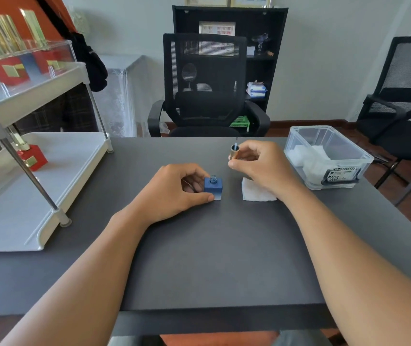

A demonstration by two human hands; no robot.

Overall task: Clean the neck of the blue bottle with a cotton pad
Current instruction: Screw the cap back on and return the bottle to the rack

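Left hand grips the uncapped blue bottle, right hand pinches its gold cap above the cotton pad; bin label unreadable.

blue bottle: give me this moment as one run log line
left hand grips blue bottle, uncapped | right hand holds cap | cotton pad on table, untouched

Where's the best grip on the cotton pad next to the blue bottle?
Pinch the near-left corner of the cotton pad from above. It lies flat on the table, and the right hand, holding the cap, hangs over its far edge.
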